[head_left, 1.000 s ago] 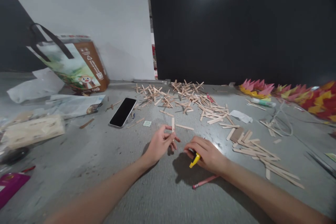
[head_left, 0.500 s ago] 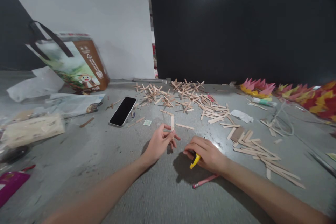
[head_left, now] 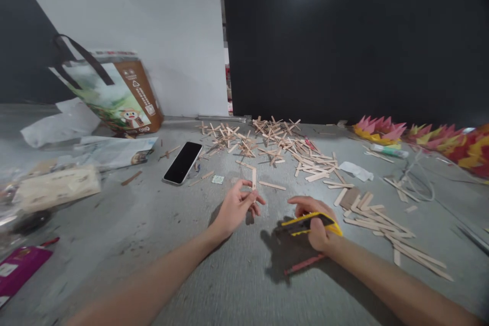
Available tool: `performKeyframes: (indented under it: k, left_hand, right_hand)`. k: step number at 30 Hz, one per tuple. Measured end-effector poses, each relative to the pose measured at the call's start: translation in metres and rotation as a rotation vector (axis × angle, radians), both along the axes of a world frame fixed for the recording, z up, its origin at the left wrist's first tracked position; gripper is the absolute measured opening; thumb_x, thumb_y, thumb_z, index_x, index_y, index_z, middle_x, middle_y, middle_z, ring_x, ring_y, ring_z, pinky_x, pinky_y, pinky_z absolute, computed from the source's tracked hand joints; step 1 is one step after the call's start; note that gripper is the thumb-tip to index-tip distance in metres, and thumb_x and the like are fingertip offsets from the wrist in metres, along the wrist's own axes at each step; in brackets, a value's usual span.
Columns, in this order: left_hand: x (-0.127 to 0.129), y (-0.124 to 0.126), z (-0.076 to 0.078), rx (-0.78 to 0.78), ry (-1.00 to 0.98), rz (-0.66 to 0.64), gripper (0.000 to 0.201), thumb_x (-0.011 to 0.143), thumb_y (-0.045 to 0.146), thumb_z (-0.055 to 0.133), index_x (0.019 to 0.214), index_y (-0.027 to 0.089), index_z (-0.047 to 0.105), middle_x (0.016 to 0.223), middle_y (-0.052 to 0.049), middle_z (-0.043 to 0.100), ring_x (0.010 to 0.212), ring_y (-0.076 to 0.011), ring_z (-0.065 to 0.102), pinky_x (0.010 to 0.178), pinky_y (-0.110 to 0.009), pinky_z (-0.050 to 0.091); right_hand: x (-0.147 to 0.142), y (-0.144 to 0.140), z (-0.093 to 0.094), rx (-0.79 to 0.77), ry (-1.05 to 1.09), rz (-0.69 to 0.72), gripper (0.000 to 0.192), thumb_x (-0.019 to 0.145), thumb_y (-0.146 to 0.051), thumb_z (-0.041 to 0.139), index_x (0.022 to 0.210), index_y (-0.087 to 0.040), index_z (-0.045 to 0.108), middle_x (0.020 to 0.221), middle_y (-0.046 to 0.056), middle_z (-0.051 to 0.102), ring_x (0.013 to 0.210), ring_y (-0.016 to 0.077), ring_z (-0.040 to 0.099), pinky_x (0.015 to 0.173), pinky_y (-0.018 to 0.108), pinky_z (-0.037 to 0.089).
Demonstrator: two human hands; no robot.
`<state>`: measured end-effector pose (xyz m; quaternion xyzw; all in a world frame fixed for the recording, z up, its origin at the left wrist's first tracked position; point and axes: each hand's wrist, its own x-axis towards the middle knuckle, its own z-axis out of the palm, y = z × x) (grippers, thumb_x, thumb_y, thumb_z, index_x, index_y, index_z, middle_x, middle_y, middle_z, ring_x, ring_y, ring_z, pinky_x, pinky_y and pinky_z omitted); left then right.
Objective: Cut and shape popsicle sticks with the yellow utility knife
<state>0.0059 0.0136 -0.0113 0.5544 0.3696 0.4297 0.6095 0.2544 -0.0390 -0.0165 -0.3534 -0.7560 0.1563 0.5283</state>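
My left hand (head_left: 240,206) is closed, pinching the lower end of a short wooden craft stick (head_left: 254,177) between thumb and fingers. Another stick (head_left: 245,164) lies by its top end, and a loose stick (head_left: 272,185) rests just to the right. In my right hand (head_left: 317,219) is a yellow and black utility knife (head_left: 311,223), gripped under the thumb with its front end pointing left. A dark smear of shadow makes its blade hard to make out. Below that hand lies a pink pencil (head_left: 303,264), partly covered by the wrist.
Wooden crosses (head_left: 271,135) are heaped at the back, with loose sticks (head_left: 382,221) on the right. A phone (head_left: 183,163), shopping bag (head_left: 133,97) and purple packet (head_left: 23,267) are on the left. Paper flowers (head_left: 378,130), a glue stick (head_left: 389,151) and a cable (head_left: 431,183) lie right.
My right hand has turned and moved slightly right, bringing the utility knife's yellow body into full view. My left hand keeps its pinch on the stick. The whole view has shifted slightly.
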Motion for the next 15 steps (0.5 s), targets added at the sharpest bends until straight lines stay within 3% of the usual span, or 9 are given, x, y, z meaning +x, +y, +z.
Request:
performKeyframes:
  k: [3, 6, 10, 15]
  left_hand:
    - [-0.001, 0.003, -0.003, 0.007, -0.021, 0.013, 0.046, 0.095, 0.06, 0.065, 0.107, 0.022, 0.043, 0.073, 0.001, 0.07, 0.054, -0.0148, 0.063, 0.053, -0.027, 0.047]
    - [0.0, 0.007, -0.006, 0.007, -0.049, 0.074, 0.041, 0.095, 0.059, 0.062, 0.102, 0.022, 0.046, 0.061, 0.009, 0.051, 0.051, -0.0111, 0.054, 0.054, -0.024, 0.04]
    - [0.001, 0.007, -0.007, -0.035, 0.008, 0.141, 0.035, 0.095, 0.054, 0.061, 0.102, 0.021, 0.051, 0.064, 0.009, 0.045, 0.053, -0.0088, 0.043, 0.055, -0.023, 0.03]
    - [0.002, 0.002, -0.002, 0.015, 0.062, 0.109, 0.049, 0.099, 0.06, 0.055, 0.124, 0.019, 0.057, 0.066, 0.009, 0.039, 0.055, -0.0104, 0.038, 0.057, -0.024, 0.028]
  right_hand:
    - [0.0, 0.001, -0.006, -0.233, 0.101, -0.037, 0.043, 0.11, -0.053, 0.041, 0.121, -0.025, 0.072, 0.056, -0.004, 0.048, 0.044, 0.0148, 0.044, 0.045, 0.028, 0.034]
    - [0.0, 0.004, -0.008, -0.317, 0.214, -0.019, 0.037, 0.109, -0.05, 0.048, 0.125, -0.025, 0.071, 0.056, -0.004, 0.053, 0.045, 0.0144, 0.049, 0.045, 0.027, 0.038]
    - [-0.004, 0.006, 0.0, -0.291, 0.218, 0.047, 0.029, 0.106, -0.039, 0.061, 0.13, -0.025, 0.07, 0.083, 0.004, 0.075, 0.061, 0.0164, 0.068, 0.06, 0.028, 0.057]
    - [-0.011, 0.004, 0.015, -0.195, 0.068, 0.081, 0.032, 0.104, -0.029, 0.065, 0.135, -0.027, 0.068, 0.108, 0.008, 0.081, 0.081, 0.0198, 0.079, 0.082, 0.033, 0.065]
